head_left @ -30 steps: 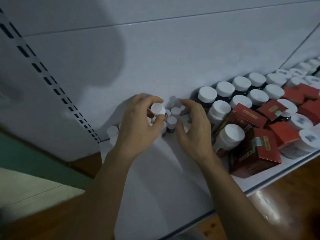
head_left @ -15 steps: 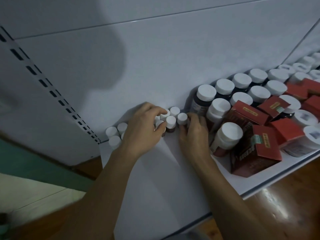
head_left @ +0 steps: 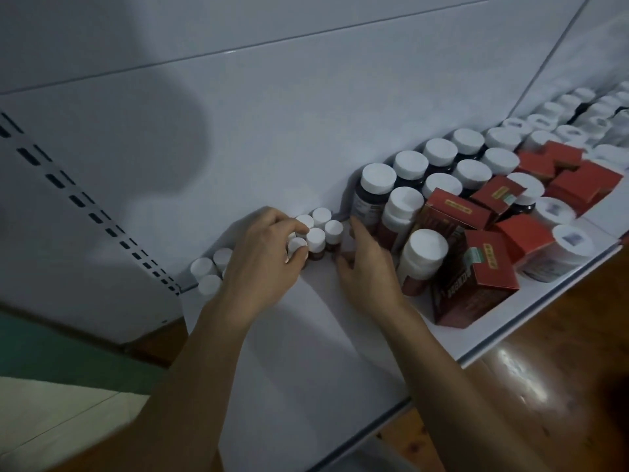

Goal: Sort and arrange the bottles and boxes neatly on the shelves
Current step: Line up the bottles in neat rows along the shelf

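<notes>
Small bottles [head_left: 316,237] (dark contents) on shelf [head_left: 306,342]

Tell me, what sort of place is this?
Probably a pharmacy or a shop's medicine aisle: a white metal shelf hung on a slotted upright, rows of white-capped bottles, and red boxes like retail packaging.

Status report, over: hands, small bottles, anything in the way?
Left hand pinches one small bottle at the cluster. Right hand open, against the cluster's right side. Big bottles and red boxes crowd close on the right.
</notes>
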`<state>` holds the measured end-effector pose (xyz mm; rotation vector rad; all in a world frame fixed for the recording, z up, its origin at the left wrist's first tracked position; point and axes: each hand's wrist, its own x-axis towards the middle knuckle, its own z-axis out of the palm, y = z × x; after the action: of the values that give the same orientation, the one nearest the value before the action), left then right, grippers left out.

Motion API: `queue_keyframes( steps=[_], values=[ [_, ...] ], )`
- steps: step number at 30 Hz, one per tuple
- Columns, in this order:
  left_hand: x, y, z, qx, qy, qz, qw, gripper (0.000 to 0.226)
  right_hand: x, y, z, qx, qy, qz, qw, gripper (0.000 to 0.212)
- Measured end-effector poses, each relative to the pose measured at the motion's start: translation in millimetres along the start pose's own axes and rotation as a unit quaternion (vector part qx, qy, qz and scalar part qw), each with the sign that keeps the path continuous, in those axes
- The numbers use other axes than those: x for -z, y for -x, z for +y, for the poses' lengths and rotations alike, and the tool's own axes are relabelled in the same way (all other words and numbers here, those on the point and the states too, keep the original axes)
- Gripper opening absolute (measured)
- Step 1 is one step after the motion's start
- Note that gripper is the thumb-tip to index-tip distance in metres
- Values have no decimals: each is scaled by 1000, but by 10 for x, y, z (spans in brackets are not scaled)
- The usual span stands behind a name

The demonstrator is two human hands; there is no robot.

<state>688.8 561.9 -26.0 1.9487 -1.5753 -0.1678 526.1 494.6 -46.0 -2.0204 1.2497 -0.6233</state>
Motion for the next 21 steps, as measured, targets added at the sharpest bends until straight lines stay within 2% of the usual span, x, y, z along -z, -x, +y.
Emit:
queue_keyframes(
  steps=[3, 6, 9, 13, 16, 19, 21],
  values=[
    [117, -52, 41, -17, -4, 0, 1000, 22, 179, 176, -154, 57, 46, 26, 997, 58],
    [223, -161, 153, -50, -6, 5, 999, 23, 492, 302, -311, 120, 75, 67, 988, 40],
    [238, -287, 370, -90, -1, -8, 996, 27, 867, 373, -353, 134, 140, 144, 970, 28],
    [94, -406, 812, -156, 36, -73, 984, 29, 1222, 448, -170, 32, 210, 237, 948, 30],
    [-80, -383, 1096, -209, 85, -105, 969, 24, 1307, 589, 32, -57, 233, 219, 946, 43],
    [-305, -249, 1196, -217, 106, -135, 961, 21, 1288, 755, 208, -86, 187, 183, 961, 51],
    [-431, -158, 1169, -203, 117, -115, 965, 18, 1290, 849, 321, -87, 138, 187, 969, 54]
  ],
)
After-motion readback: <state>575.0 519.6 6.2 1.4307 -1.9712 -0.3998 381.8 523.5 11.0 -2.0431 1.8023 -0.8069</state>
